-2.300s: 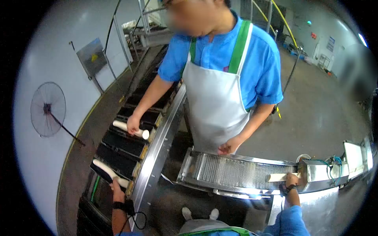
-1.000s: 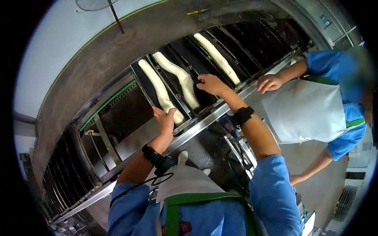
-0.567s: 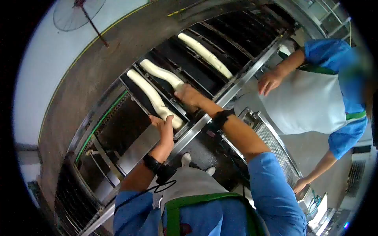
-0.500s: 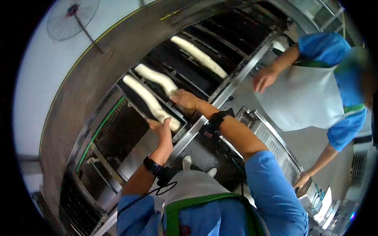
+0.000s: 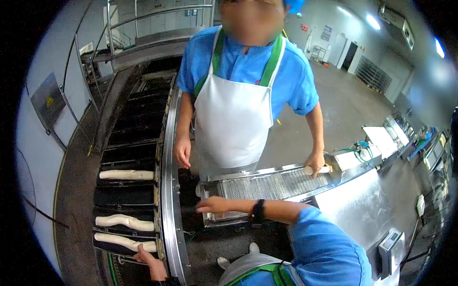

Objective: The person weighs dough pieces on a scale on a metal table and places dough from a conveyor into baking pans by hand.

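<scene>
My left hand (image 5: 148,260) is at the near end of the black trays, thumb by the right end of a long pale dough roll (image 5: 121,242) and fingers at the tray edge. They look apart, not wrapped round the roll. Just beyond lies a second dough roll (image 5: 125,221), slightly bent, in its own tray. A third dough roll (image 5: 126,175) rests farther along, past a bare tray (image 5: 125,195). My right hand (image 5: 213,205) hovers near the left end of a metal mesh conveyor (image 5: 262,186), fingers stretched leftward with nothing visible in them.
A co-worker in a white apron (image 5: 234,114) stands across the mesh conveyor, one hand (image 5: 315,164) at its right end by a small pale piece. A steel rail (image 5: 169,190) edges the trays. At the right are a metal table (image 5: 355,200) and a scale (image 5: 392,245).
My view has swung up and right. My right hand has left the second dough roll and moved across the rail toward the mesh conveyor. My left hand stays by the nearest roll.
</scene>
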Motion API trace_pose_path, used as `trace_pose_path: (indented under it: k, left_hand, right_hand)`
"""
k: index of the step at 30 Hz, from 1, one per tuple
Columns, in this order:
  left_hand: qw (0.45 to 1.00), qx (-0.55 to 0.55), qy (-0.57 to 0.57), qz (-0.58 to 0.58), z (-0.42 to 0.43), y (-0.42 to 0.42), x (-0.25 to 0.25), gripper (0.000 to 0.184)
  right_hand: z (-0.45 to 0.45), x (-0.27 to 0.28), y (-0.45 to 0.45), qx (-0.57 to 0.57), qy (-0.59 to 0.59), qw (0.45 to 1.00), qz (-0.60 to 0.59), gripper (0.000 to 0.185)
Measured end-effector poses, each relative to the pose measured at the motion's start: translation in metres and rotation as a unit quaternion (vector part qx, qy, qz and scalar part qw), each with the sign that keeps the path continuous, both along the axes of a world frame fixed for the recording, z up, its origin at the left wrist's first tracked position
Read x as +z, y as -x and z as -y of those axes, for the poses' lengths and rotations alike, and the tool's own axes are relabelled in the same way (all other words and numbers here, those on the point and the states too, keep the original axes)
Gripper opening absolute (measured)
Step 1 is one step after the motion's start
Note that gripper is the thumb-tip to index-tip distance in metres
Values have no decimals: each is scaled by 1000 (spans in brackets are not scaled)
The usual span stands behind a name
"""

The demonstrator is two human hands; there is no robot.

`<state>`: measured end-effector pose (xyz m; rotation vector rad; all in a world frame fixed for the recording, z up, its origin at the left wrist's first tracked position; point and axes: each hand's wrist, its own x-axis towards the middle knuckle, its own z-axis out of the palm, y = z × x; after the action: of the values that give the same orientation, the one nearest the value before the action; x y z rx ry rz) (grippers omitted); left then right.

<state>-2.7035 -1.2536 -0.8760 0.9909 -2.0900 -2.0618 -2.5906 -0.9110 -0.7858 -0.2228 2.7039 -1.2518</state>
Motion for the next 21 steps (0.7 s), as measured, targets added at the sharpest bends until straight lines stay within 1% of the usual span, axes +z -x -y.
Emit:
trace_pose_path:
  k: [1,2,3,4,5,6,7,8,9,10,11,12,13,14,15,16,17,18,19,20,21]
  left_hand:
    - [1000,12,20,18,-10,-4,15,68]
    - [999,25,42,21,-13,-5,21,69]
    - [997,39,65,26,-16,-7,26,69]
    - [994,52,87,31,-20,-8,32,69]
    - [992,53,101,44,-21,-8,35,68]
    - [990,54,116,57,-23,-9,39,67]
    - [990,55,116,54,-20,-7,33,67]
    - [988,58,136,37,-14,0,18,66]
    - [986,58,151,28,-13,4,10,66]
    - [984,58,166,20,-13,7,1,66]
    - [991,58,117,1,-10,9,-2,65]
    - [996,53,74,-18,-4,7,2,64]
    - [996,14,89,-10,-3,-2,18,60]
    - [993,-12,114,-6,6,6,13,60]
    - [992,-1,117,44,14,22,0,55]
    - [987,10,125,96,23,28,-11,53]
    - [898,-301,316,62,51,23,-1,59]
    - [979,-85,181,32,17,5,6,52]
    - [977,-71,199,29,23,17,-6,53]
    - [975,-51,216,25,32,30,-16,53]
    - [972,-63,227,25,24,28,-9,53]
  right_hand:
    - [-31,-12,-20,-33,-9,997,71,52]
    - [-51,-8,-54,-100,80,991,42,55]
    - [-69,8,-84,-147,96,976,127,56]
    - [-97,-19,-108,-188,98,963,166,56]
    - [-109,-26,-135,-245,173,937,180,53]
    - [-120,-18,-158,-276,195,918,209,52]
    - [-127,-6,-182,-306,218,895,239,50]
    - [-134,-2,-202,-330,218,887,240,45]
    - [-155,-29,-223,-343,249,873,242,43]
    - [-160,-22,-240,-384,267,851,239,43]
    - [-169,-28,-257,-407,308,830,222,44]
    - [-183,-41,-272,-433,294,819,234,46]
    - [-186,-31,-285,-423,318,823,206,46]
    - [-185,-21,-296,-461,319,810,174,43]
    - [-201,-37,-306,-523,273,779,211,41]
    - [-218,-51,-323,-514,290,781,206,39]
    - [-230,-55,-335,-492,304,796,176,38]
    - [-227,-36,-340,-523,291,786,152,37]
    - [-242,-55,-354,-552,314,764,111,29]
    - [-255,-74,-366,-576,335,743,70,26]
    - [-263,-76,-377,-601,362,711,45,25]
